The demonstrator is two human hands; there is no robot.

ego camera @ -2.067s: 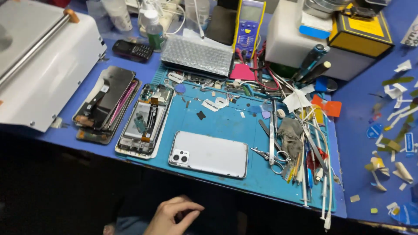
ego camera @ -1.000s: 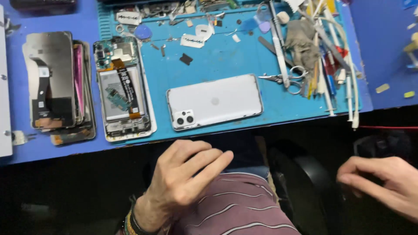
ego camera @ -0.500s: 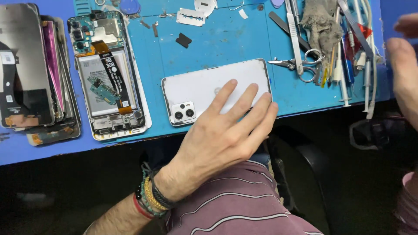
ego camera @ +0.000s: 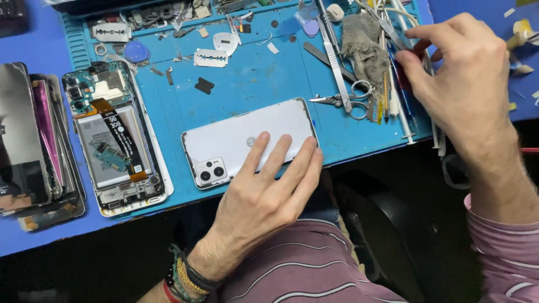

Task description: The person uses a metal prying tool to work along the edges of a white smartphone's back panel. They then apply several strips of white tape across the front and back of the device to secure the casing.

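White phone [ego camera: 247,137], blue mat [ego camera: 252,84], striped maroon sleeve [ego camera: 494,247]

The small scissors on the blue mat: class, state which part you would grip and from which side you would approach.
Grip the scissors by the finger loops, coming from the right: the loops lie rightward, the pointed blades leftward. Tweezers cross them, so lift carefully.

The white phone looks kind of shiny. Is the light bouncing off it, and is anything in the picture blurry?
In the head view, the white phone shows only a soft, even sheen, no harsh glare; the left hand casts a faint shadow along its near edge; the right hand over the tool pile is slightly soft; the opened phone looks sharp.
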